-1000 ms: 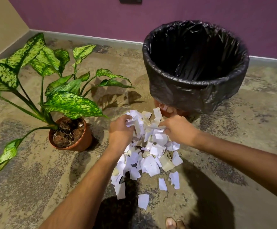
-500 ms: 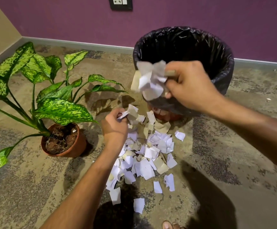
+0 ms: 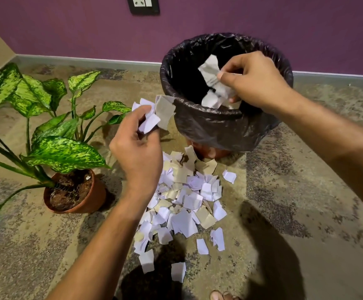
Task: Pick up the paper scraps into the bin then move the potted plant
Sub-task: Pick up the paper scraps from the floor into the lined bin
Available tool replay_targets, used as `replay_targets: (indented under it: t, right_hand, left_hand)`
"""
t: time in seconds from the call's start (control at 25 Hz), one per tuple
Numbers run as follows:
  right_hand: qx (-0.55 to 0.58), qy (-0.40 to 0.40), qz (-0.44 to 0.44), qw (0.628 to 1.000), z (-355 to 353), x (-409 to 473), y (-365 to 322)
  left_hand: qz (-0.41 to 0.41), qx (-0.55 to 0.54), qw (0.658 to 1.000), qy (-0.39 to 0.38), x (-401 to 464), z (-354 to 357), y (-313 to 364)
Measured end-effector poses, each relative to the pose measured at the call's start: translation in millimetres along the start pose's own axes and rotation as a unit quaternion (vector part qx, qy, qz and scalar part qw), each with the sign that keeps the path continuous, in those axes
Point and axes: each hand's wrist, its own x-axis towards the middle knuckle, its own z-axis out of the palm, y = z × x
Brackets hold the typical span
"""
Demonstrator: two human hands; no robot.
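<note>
There was one round bin lined with black plastic (image 3: pixel 226 126). Left of it stood one green-leaved plant in a terracotta pot (image 3: pixel 76 191). Before it lay dozens of torn white paper scraps (image 3: pixel 185 202), and two hands held more.

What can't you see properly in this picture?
- Bin bottom, head view: the dark liner and the right hand hide whatever already lies inside.
- Plant, head view: its left leaves are cut off by the picture's edge.
- Floor under the paper pile: covered by scraps.
- Wall switch: cut off by the top edge.
- Toes: cut off by the bottom edge.
</note>
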Motion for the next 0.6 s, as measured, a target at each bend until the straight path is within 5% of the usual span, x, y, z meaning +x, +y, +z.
replay_targets:
  t: [0.28, 0.6]
  right_hand:
    - [0.019, 0.07, -0.024, 0.997, -6.8, -2.9, 1.2]
    - [0.037, 0.163, -0.126, 0.978, -15.3, -18.2, -12.1]
  left_hand:
    - [0.058, -0.061, 0.996, 0.009, 29.8, 15.8, 44.9]
    - [0.028, 0.068, 0.974, -0.212, 69.5, 64.4, 66.2]
